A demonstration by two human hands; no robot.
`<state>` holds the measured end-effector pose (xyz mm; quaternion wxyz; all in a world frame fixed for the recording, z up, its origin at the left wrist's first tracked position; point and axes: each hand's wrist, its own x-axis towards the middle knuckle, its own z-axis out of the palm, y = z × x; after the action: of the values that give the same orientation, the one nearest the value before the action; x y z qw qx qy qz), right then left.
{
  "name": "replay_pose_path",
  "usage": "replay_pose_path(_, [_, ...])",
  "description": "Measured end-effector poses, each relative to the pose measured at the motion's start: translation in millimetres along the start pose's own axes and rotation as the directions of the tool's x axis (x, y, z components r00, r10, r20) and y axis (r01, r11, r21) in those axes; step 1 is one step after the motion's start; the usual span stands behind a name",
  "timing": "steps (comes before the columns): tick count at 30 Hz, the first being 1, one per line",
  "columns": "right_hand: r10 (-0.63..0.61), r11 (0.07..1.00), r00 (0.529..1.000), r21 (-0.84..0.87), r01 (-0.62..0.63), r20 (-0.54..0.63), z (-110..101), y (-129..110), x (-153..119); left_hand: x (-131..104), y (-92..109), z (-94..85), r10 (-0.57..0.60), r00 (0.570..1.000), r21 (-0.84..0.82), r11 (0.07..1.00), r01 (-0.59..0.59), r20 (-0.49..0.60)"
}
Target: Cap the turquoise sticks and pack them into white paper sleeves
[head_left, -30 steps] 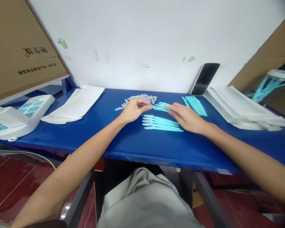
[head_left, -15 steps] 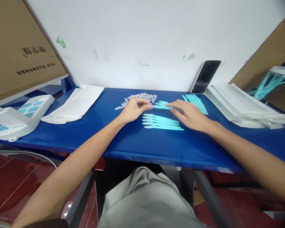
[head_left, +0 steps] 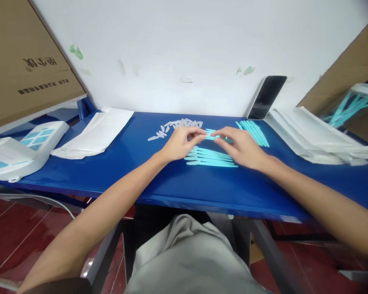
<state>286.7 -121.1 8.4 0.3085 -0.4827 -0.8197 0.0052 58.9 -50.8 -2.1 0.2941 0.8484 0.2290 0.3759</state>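
My left hand [head_left: 184, 143] is closed in a pinch on a small translucent cap, mostly hidden by the fingers. Close beside it, my right hand [head_left: 241, 148] pinches a slim turquoise eyebrow razor [head_left: 209, 138], whose end points at the left fingertips. Behind the left hand lies a loose pile of translucent caps [head_left: 184, 122]. A row of turquoise razors [head_left: 213, 159] with pale caps lies just in front of the hands. More turquoise razors [head_left: 254, 131] are bunched behind the right hand, and a few show behind the fingertips.
A dark-screened phone [head_left: 267, 98] leans on the white wall. Stacked white packets [head_left: 322, 136] lie at right, beside a clear container of turquoise sticks [head_left: 349, 107]. At left are a white pouch [head_left: 93, 134], a white device [head_left: 39, 147] and a cardboard box [head_left: 27, 61].
My left hand has moved slightly right, towards the right hand. The right fingers, stretched over the turquoise razors before, are now pinched on one, and the fingertips nearly meet.
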Motion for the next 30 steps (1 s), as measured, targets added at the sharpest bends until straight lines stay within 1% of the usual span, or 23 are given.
replay_pose_path(2, [0.031,0.999,0.999,0.035,-0.032,0.027,4,6,0,0,-7,-6.0,0.006,0.999,0.142,0.990,-0.011,0.033])
replay_pose_path(4, [0.050,0.998,0.997,0.031,-0.052,0.060,10,12,0,-1,-18,-14.7,-0.011,1.000,0.317,0.948,0.010,0.002])
replay_pose_path(6, [0.045,0.999,0.995,0.018,-0.047,0.094,14,15,-1,-2,-29,-23.3,-0.071,0.997,0.477,0.875,0.079,-0.035])
replay_pose_path(7, [0.033,0.999,0.993,0.019,-0.035,0.113,16,15,-1,-3,-35,-26.7,-0.115,0.993,0.531,0.839,0.116,-0.035])
replay_pose_path(9, [-0.001,0.999,0.989,0.039,-0.005,0.147,18,14,-1,-3,-44,-30.8,-0.199,0.980,0.582,0.796,0.165,-0.005])
replay_pose_path(11, [-0.028,0.998,0.989,0.057,0.020,0.146,18,14,-2,-3,-50,-31.4,-0.237,0.970,0.583,0.795,0.167,0.046])
replay_pose_path(13, [-0.030,0.999,0.993,0.042,0.026,0.111,17,17,-2,-2,-53,-30.3,-0.248,0.964,0.575,0.804,0.152,0.092])
replay_pose_path(16, [-0.004,0.998,0.996,-0.059,0.009,0.089,13,29,-3,-1,-54,-29.0,-0.262,0.955,0.583,0.801,0.136,0.138])
replay_pose_path(19, [0.033,0.986,0.990,-0.169,-0.009,0.140,10,41,-4,-1,-51,-29.3,-0.256,0.949,0.585,0.804,0.105,0.182])
replay_pose_path(22, [0.043,0.975,0.983,-0.223,-0.002,0.177,9,45,-4,-1,-46,-29.9,-0.228,0.943,0.575,0.817,0.050,0.242])
replay_pose_path(24, [0.034,0.973,0.984,-0.229,0.006,0.172,8,45,-4,0,-43,-30.1,-0.186,0.955,0.587,0.810,0.015,0.232])
replay_pose_path(26, [0.027,0.976,0.985,-0.219,0.011,0.171,8,44,-5,1,-42,-30.2,-0.130,0.972,0.582,0.813,-0.010,0.198])
replay_pose_path(28, [0.018,0.978,0.984,-0.208,0.020,0.178,8,44,-5,2,-42,-30.2,-0.094,0.980,0.535,0.845,-0.015,0.176])
replay_pose_path(30, [0.009,0.977,0.983,-0.211,0.030,0.184,8,46,-6,3,-44,-29.9,-0.086,0.983,0.475,0.880,-0.002,0.164])
